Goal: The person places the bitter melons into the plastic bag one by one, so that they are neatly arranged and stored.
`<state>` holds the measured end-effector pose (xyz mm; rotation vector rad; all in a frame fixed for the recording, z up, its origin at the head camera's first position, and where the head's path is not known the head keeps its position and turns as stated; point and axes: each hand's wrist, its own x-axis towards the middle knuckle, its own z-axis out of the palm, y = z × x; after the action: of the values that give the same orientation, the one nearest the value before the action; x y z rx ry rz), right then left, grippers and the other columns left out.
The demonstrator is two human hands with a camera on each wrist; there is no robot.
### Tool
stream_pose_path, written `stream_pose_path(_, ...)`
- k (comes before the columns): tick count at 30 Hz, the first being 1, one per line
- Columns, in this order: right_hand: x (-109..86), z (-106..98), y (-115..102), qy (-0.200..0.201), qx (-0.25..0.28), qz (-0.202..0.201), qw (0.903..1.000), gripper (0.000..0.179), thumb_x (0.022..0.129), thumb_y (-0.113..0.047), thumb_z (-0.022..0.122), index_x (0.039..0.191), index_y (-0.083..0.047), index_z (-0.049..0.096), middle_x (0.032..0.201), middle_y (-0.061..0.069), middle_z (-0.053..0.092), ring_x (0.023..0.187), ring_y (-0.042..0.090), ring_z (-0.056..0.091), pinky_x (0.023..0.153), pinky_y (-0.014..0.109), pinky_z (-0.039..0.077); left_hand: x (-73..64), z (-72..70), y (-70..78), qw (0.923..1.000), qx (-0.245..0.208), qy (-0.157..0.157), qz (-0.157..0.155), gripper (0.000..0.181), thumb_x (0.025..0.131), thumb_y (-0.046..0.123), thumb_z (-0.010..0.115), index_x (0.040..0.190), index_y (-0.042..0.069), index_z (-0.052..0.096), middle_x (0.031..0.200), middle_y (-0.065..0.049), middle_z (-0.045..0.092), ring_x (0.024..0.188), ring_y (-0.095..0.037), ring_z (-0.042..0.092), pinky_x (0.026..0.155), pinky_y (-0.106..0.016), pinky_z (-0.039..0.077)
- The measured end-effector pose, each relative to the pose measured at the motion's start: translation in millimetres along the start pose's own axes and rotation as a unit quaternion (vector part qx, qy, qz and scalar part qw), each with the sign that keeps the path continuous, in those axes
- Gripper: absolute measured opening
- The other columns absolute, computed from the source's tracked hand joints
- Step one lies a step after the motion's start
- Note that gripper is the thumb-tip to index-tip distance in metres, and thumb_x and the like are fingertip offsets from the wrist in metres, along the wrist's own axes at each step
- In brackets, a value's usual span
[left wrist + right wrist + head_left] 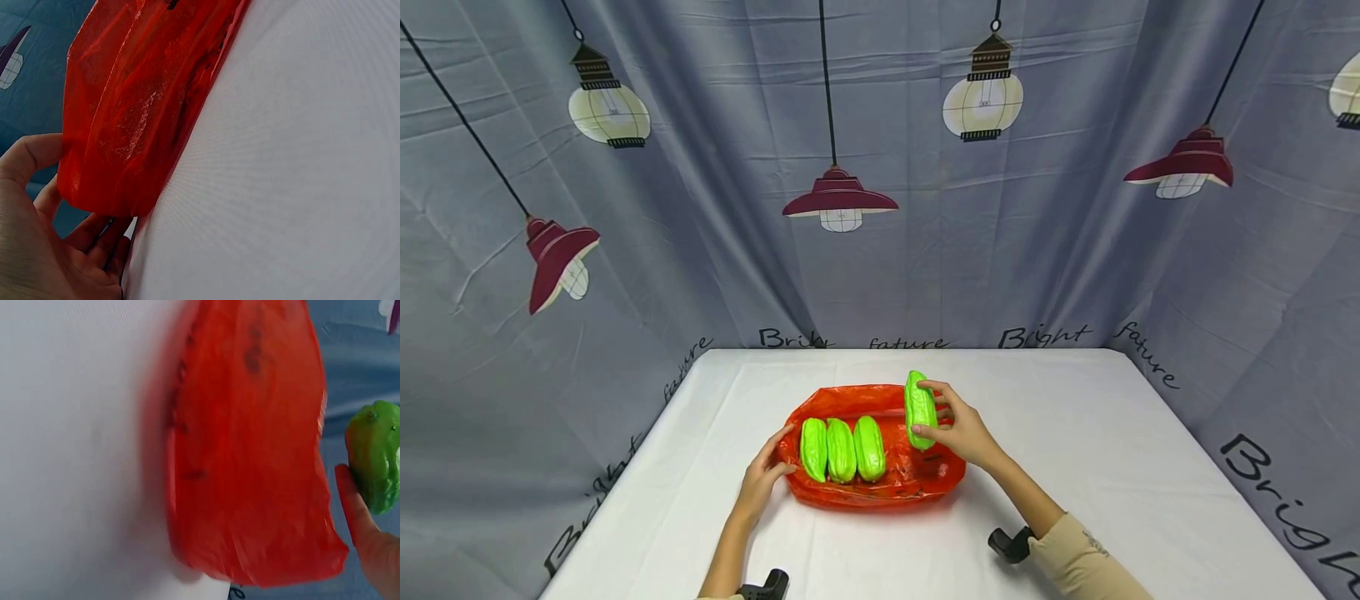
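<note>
A red plastic bag (880, 496) lies spread open on the table, its sides standing up like a bowl. Three ridged green bitter melons (841, 450) lie side by side in its left half. My right hand (962, 429) grips another bitter melon (919, 410) between thumb and fingers, upright over the bag's right half. In the right wrist view this melon (378, 456) shows at the right edge, past the bag's rim, with the thumb against it. My left hand (765, 475) holds the bag's left end, thumb and fingers around the red plastic (106, 181) in the left wrist view.
The white-covered table (1075, 467) extends around the bag on every side. Behind it hangs a grey-blue curtain (895, 275) printed with lamps and lettering. Black wrist-worn devices show near the right wrist (1011, 546) and left wrist (766, 586).
</note>
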<state>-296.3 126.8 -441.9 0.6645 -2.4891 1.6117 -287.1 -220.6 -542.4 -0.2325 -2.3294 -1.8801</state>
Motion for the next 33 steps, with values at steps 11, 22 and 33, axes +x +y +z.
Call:
stream_pose_path(11,5.0,32.4,21.5,-0.021,-0.053,0.005,0.9984,0.067,0.074,-0.029,0.076,0.133,-0.020,0.045,0.114,0.007,0.057,0.096,0.022,0.058,0.077,0.035,0.050,0.0,0.7,-1.8,1.0000,0.000,0.003,0.006,0.060,0.079,0.004,0.062,0.136,0.019,0.048,0.141,-0.006,0.041,0.126,-0.025,0.039,0.095,-0.018,0.032)
stream_pose_path(22,6.4,42.5,35.4,-0.049,-0.094,0.007,0.9944,0.067,0.075,-0.031,0.075,0.132,-0.015,0.045,0.106,0.007,0.060,0.094,0.024,0.057,0.068,0.029,0.049,-4.8,0.8,17.7,0.9999,0.001,-0.011,0.002,0.059,0.081,0.002,0.061,0.137,0.013,0.045,0.142,-0.009,0.039,0.127,-0.026,0.036,0.094,-0.015,0.031)
stream_pose_path(33,9.5,49.1,43.0,-0.059,-0.116,0.025,0.9912,0.067,0.074,-0.028,0.076,0.131,-0.012,0.045,0.102,0.008,0.061,0.092,0.024,0.058,0.067,0.031,0.050,1.2,-1.5,-4.8,1.0000,0.007,-0.007,0.002,0.060,0.081,0.005,0.062,0.136,0.020,0.047,0.142,-0.005,0.040,0.127,-0.023,0.037,0.096,-0.017,0.030)
